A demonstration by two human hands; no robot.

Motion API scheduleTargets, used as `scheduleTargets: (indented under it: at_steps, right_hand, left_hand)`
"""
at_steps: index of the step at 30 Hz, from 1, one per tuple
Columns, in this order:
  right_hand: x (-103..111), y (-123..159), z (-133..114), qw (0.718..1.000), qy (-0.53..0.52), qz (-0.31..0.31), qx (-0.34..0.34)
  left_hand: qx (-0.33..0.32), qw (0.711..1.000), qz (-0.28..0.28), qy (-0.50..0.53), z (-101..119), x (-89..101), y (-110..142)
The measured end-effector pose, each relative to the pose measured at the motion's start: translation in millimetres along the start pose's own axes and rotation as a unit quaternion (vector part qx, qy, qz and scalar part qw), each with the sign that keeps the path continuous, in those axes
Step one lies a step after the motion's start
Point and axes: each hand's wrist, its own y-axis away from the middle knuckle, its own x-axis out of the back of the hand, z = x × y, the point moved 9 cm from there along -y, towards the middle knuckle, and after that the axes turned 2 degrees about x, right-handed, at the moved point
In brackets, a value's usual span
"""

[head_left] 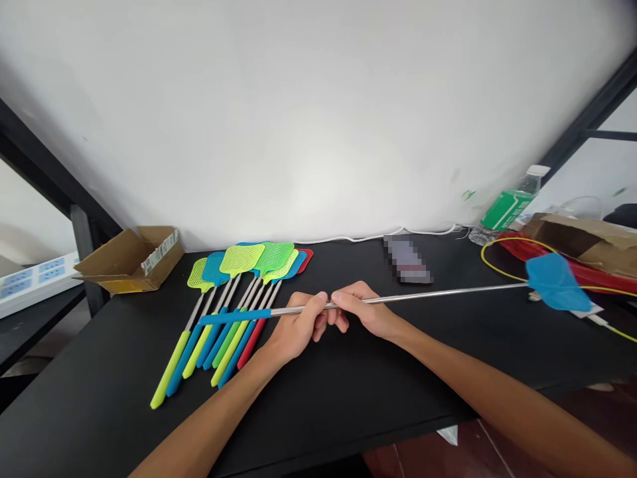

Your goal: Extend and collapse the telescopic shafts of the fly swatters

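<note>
Forearms, blue swatter crosswise through two-handed grip

Saw a pale wall, brightest near the middle and marked by green smudges toward the right, behind a black table. Noticed a dark left beam and dark right beam slanting downward. Glimpsed reddish floor tiles below.

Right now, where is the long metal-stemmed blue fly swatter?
In the head view, the swatter spans left to right, in the left hand and right hand, its blade overlapping the thin yellow cable.
</note>
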Motion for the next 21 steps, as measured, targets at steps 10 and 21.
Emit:
scheduleTargets:
  at_steps: [10,21]
  right_hand:
    - [-3,-2,-13,0.999,0.038,-0.019,0.028]
    - [14,3,-23,0.984,0.171,-0.021,0.04]
  left_hand:
    - [0.005,0.997,-0.017,0.073,-2,4.2,-9]
    - [0.024,0.992,0.022,0.125,-1,20.6,-15]
